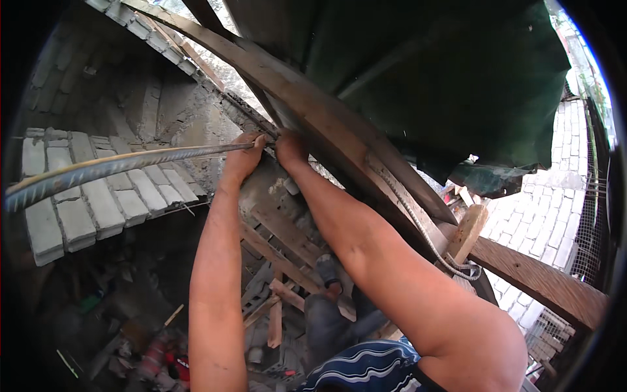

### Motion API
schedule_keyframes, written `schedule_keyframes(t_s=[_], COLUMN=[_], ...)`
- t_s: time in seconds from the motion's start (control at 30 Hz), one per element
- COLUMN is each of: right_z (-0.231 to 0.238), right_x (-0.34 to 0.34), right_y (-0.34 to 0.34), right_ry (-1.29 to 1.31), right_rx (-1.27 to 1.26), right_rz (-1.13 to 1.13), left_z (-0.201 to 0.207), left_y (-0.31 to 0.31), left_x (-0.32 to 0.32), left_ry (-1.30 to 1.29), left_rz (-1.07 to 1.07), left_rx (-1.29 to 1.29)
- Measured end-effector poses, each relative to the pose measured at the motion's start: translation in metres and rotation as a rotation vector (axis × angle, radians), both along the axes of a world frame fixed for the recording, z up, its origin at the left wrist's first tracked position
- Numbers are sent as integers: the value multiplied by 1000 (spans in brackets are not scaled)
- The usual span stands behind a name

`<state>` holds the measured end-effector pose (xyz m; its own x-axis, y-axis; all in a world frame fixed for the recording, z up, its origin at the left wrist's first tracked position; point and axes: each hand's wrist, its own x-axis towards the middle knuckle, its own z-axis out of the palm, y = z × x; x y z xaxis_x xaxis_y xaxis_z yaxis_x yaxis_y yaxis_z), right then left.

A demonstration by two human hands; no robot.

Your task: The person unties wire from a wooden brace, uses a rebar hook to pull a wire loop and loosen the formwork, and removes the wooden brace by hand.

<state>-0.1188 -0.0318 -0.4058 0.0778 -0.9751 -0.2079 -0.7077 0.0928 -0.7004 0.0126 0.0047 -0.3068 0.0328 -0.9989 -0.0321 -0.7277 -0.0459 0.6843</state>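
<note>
My left hand (243, 160) is closed round a ribbed steel rebar rod (117, 167), which runs out to the left and toward me. Close beside it, my right hand (292, 149) is closed at the top of the wall, just under a long wooden beam (274, 78). What its fingers grip is hidden. Between and beyond the two hands, a dark bar (251, 114) runs along the wall edge. Both arms reach up and forward.
Dark green sheeting (450, 85) hangs over the upper right. A ribbed, bent cord or rod (415, 212) dangles by a wooden post (467, 232). Block walls (98, 196) stand left and right (542, 215). Below lie loose planks (287, 235) and rubble, with a drop at lower left.
</note>
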Motion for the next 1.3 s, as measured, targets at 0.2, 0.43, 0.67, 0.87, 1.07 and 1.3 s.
schedule_keyframes(t_s=[0.2, 0.43, 0.67, 0.87, 1.07, 1.3], right_z=[-3, -4, -2, 3, 31, 56], right_x=[-4, -10, -7, -3, -10, -6], right_y=[-8, -19, -35, -39, -30, -12], right_ry=[-21, -135, -106, -21, 291, 378], right_rx=[52, -31, -71, -75, -47, -30], right_rz=[104, 248, 266, 337, 581, 560], left_z=[-13, -10, -13, -17, -20, -24], left_y=[-11, -29, -24, -16, -17, -16], left_x=[9, 16, 22, 19, 14, 13], left_ry=[114, 77, 246, 537, 608, 462], left_rz=[-2, 22, 136, 274, 311, 231], left_rx=[135, 313, 422, 568, 564, 419])
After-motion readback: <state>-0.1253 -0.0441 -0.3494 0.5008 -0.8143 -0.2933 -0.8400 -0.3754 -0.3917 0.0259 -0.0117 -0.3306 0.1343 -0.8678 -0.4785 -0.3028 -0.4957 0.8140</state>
